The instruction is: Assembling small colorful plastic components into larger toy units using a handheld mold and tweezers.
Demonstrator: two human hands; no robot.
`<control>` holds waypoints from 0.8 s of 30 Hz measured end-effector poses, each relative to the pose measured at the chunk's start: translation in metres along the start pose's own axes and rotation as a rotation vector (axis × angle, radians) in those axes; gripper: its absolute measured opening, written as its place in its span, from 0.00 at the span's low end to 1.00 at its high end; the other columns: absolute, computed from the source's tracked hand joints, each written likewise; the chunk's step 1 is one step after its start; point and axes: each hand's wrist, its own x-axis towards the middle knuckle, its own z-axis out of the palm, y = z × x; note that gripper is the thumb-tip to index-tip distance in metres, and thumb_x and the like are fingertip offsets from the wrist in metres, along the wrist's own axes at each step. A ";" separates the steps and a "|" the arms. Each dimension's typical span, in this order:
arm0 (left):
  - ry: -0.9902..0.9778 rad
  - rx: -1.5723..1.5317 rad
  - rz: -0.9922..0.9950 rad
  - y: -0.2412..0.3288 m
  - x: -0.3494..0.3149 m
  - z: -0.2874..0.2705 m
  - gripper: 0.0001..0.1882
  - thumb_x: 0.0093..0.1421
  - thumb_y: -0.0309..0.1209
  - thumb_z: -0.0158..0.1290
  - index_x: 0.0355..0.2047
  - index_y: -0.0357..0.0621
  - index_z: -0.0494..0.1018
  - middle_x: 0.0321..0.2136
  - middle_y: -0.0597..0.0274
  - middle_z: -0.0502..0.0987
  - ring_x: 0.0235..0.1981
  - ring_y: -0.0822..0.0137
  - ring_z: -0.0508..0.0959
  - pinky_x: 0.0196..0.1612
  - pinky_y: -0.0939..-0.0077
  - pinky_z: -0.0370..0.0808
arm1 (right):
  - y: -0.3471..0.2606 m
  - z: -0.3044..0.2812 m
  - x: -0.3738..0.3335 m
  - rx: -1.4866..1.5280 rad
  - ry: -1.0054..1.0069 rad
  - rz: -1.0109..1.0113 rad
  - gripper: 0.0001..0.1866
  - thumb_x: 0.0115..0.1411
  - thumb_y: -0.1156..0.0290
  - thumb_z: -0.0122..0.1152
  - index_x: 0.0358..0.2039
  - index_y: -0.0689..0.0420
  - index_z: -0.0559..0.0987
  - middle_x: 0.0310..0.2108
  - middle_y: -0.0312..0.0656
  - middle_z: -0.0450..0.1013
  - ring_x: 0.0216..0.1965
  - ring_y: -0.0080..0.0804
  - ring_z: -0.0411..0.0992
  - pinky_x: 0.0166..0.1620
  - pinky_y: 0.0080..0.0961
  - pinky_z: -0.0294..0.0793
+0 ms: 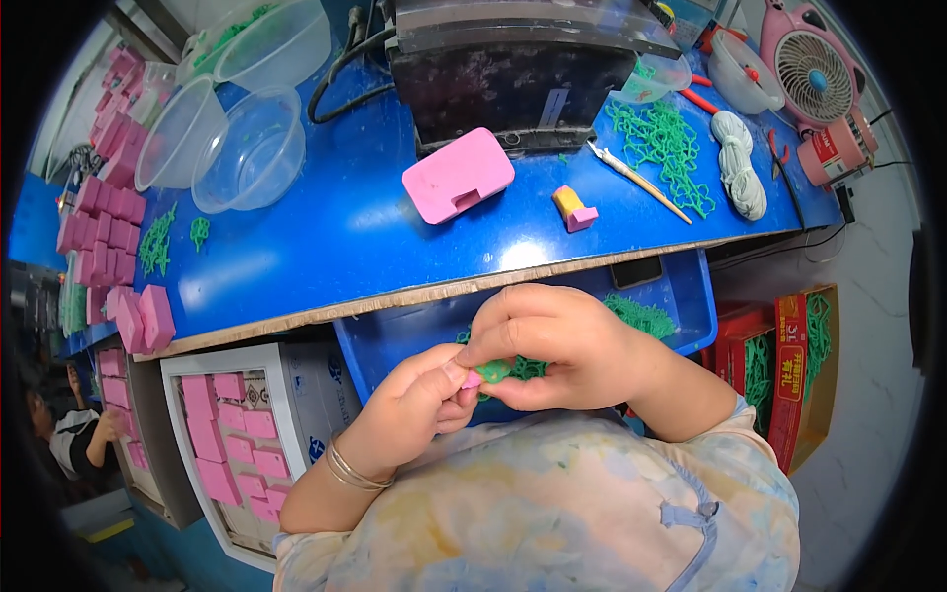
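Observation:
Both hands meet over a blue tray (698,314) at the table's front edge. My left hand (416,397) is closed, thumb and fingers pinching a small pink piece (473,379). Against it, my right hand (552,340) is closed on a small green piece (496,369), its fingers curled round from above and below. Fingers partly cover both pieces, so I cannot tell if they are joined. Many thin green wax-like pieces (641,316) lie in the tray. A pink block with a notch (459,178) and a small pink-and-yellow block (574,209) rest on the blue table.
A black machine (523,94) stands at the back. Clear bowls (252,148) and stacked pink blocks (104,227) are at left, more pink blocks on a white-rimmed rack (173,395). A wooden-handled brush (641,183), green pieces (666,148), white cord (738,163) and pink fan (814,74) are right.

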 end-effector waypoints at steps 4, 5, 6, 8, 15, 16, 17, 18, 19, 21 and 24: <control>-0.003 -0.108 -0.080 0.003 0.001 0.003 0.10 0.60 0.35 0.37 0.26 0.43 0.61 0.15 0.73 0.54 0.15 0.79 0.49 0.17 0.84 0.47 | -0.002 -0.002 0.000 0.027 -0.029 0.051 0.15 0.41 0.76 0.66 0.34 0.58 0.77 0.31 0.40 0.71 0.31 0.32 0.72 0.32 0.23 0.72; 0.012 -0.132 -0.112 0.005 0.001 0.004 0.10 0.59 0.35 0.37 0.24 0.44 0.60 0.14 0.72 0.54 0.15 0.79 0.49 0.17 0.83 0.46 | -0.003 -0.002 -0.001 0.039 -0.052 0.124 0.16 0.41 0.76 0.66 0.34 0.58 0.77 0.31 0.40 0.71 0.31 0.33 0.71 0.32 0.23 0.72; 0.012 -0.133 -0.112 0.005 0.001 0.004 0.10 0.59 0.35 0.37 0.24 0.44 0.60 0.14 0.72 0.54 0.15 0.79 0.49 0.17 0.83 0.46 | -0.004 -0.002 -0.002 0.052 -0.076 0.196 0.16 0.40 0.76 0.66 0.34 0.58 0.77 0.30 0.40 0.71 0.31 0.33 0.71 0.32 0.23 0.72; 0.017 -0.189 -0.163 0.004 0.002 0.003 0.11 0.59 0.35 0.38 0.22 0.45 0.58 0.13 0.72 0.53 0.14 0.79 0.48 0.16 0.83 0.46 | -0.005 -0.002 -0.002 0.081 -0.080 0.237 0.16 0.40 0.76 0.66 0.34 0.58 0.77 0.30 0.40 0.71 0.31 0.32 0.71 0.32 0.22 0.72; -0.036 -0.280 -0.238 0.003 0.004 -0.003 0.13 0.59 0.36 0.37 0.18 0.47 0.56 0.12 0.73 0.52 0.13 0.79 0.47 0.15 0.83 0.47 | -0.007 -0.006 0.000 0.241 -0.129 0.424 0.16 0.41 0.78 0.64 0.34 0.60 0.76 0.30 0.38 0.71 0.29 0.24 0.70 0.31 0.19 0.71; -0.067 -0.304 -0.244 0.002 0.004 -0.004 0.14 0.59 0.37 0.37 0.18 0.47 0.55 0.12 0.73 0.52 0.13 0.79 0.47 0.15 0.83 0.46 | -0.007 -0.005 0.000 0.241 -0.130 0.424 0.16 0.41 0.78 0.64 0.34 0.60 0.76 0.30 0.38 0.71 0.29 0.24 0.70 0.31 0.19 0.71; -0.098 -0.328 -0.250 0.002 0.004 -0.005 0.14 0.60 0.37 0.37 0.18 0.47 0.55 0.12 0.73 0.51 0.13 0.79 0.47 0.15 0.83 0.46 | -0.006 -0.004 -0.001 0.253 -0.109 0.410 0.14 0.42 0.77 0.63 0.33 0.60 0.75 0.26 0.38 0.70 0.26 0.23 0.69 0.29 0.19 0.71; -0.098 -0.330 -0.250 0.002 0.004 -0.005 0.14 0.60 0.37 0.37 0.18 0.47 0.55 0.12 0.73 0.51 0.13 0.79 0.47 0.15 0.83 0.46 | -0.006 -0.003 -0.001 0.264 -0.088 0.397 0.12 0.44 0.76 0.62 0.31 0.61 0.74 0.23 0.38 0.68 0.23 0.23 0.68 0.27 0.19 0.70; -0.084 -0.304 -0.265 0.002 0.005 -0.005 0.15 0.60 0.38 0.37 0.17 0.47 0.55 0.12 0.73 0.51 0.11 0.80 0.46 0.14 0.83 0.46 | -0.007 -0.004 -0.001 0.265 -0.090 0.399 0.12 0.44 0.76 0.62 0.31 0.61 0.74 0.23 0.38 0.68 0.23 0.23 0.68 0.27 0.19 0.70; -0.069 -0.280 -0.281 0.002 0.004 -0.005 0.16 0.60 0.39 0.36 0.17 0.48 0.54 0.11 0.73 0.51 0.10 0.80 0.46 0.12 0.83 0.45 | -0.010 -0.007 0.001 0.310 -0.165 0.514 0.16 0.42 0.79 0.64 0.35 0.63 0.76 0.28 0.38 0.71 0.27 0.21 0.69 0.30 0.17 0.71; -0.062 -0.279 -0.277 0.003 0.003 -0.007 0.16 0.60 0.39 0.36 0.17 0.47 0.55 0.11 0.73 0.51 0.10 0.80 0.46 0.13 0.83 0.45 | -0.011 -0.006 0.002 0.326 -0.181 0.566 0.16 0.42 0.80 0.64 0.35 0.63 0.75 0.28 0.37 0.71 0.27 0.20 0.70 0.30 0.17 0.72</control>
